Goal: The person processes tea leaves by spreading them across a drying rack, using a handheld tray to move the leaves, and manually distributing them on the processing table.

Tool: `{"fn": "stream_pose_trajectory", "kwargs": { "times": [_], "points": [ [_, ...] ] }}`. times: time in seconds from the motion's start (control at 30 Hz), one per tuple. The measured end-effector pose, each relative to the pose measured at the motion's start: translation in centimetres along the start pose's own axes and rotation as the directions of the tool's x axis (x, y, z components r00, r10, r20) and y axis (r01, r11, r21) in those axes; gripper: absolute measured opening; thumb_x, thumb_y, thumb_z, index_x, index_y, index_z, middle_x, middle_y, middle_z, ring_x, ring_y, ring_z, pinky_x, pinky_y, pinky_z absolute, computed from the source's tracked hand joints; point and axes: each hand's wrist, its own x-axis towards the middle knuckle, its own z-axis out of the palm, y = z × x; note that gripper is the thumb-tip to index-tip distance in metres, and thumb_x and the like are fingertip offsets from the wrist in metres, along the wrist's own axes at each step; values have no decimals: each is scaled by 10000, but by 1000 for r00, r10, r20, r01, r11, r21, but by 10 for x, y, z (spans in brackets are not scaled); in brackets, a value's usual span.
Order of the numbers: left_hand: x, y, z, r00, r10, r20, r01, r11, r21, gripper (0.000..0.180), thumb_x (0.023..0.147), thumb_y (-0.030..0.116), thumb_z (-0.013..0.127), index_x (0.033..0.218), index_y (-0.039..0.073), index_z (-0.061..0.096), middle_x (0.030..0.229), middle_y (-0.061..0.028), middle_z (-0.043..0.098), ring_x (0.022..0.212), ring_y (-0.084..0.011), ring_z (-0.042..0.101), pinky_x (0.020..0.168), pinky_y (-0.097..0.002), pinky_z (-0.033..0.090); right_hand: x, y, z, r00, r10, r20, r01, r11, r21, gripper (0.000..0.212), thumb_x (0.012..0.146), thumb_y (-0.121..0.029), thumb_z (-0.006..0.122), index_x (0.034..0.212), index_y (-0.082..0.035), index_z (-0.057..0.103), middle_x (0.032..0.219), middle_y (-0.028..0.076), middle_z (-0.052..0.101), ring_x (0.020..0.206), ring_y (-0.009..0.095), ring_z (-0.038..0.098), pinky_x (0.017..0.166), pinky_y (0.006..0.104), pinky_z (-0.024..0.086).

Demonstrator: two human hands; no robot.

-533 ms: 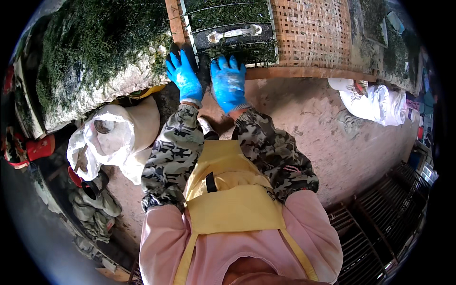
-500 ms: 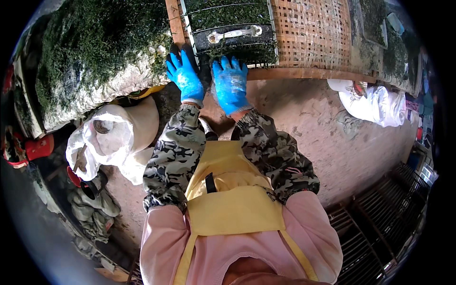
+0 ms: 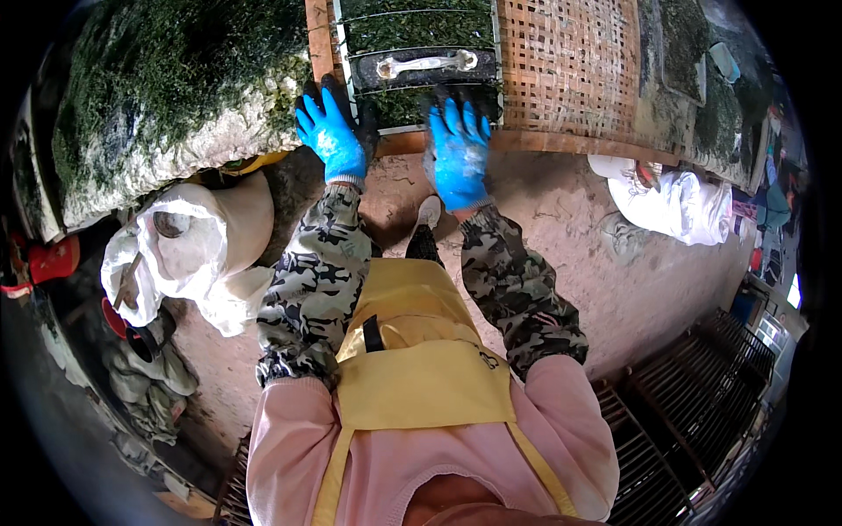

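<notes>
Both my hands wear blue gloves with dark fingertips. My left hand (image 3: pixel 331 140), fingers apart, rests at the near left corner of a white-edged frame (image 3: pixel 343 46) beside a wooden strip (image 3: pixel 319 39). Spread over the frame's near edge are the fingers of my right hand (image 3: pixel 460 156); their tips are partly lost against the dark material. Finely shredded dark green plant matter (image 3: pixel 417 31) fills the frame beneath thin crosswise wires. Across it lies a dark block with a pale handle (image 3: pixel 427 62), just beyond my right hand and touched by neither hand.
A woven slatted mat (image 3: pixel 568 66) adjoins the frame on the right. Loose green matter (image 3: pixel 175 79) is heaped at the left. White sacks (image 3: pixel 241 223) stand below it, with another white sack (image 3: pixel 680 206) under the table at right. Dark metal racks (image 3: pixel 693 394) stand at lower right.
My right hand has slid rightward along the frame's near edge, and its fingers have spread. The left hand stays near the left corner. A shoe now shows between my arms.
</notes>
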Motion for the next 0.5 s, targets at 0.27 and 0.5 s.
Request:
{"fn": "stream_pose_trajectory", "kwargs": {
  "times": [0.27,0.5],
  "points": [
    [-4,-14,-38,982,151,-111,-165,978,-131,673,772,295,812,1335,34,551,1361,-239,501,1269,-428,447,1089,-492,357,21,-1,-16,996,-67,-58,75,987,140,456,743,-117,661,1196,-68,648,1309,115,574,1148,349,555,935,515,455],
    [-52,-49,-67,979,119,-164,-158,956,-249,497,790,100,773,1258,47,613,1299,-191,559,1202,-400,505,1033,-456,413,25,-14,2,984,-142,107,127,983,133,353,718,-119,693,1068,-71,693,954,149,646,862,329,628,709,439,516]
  ]
}}
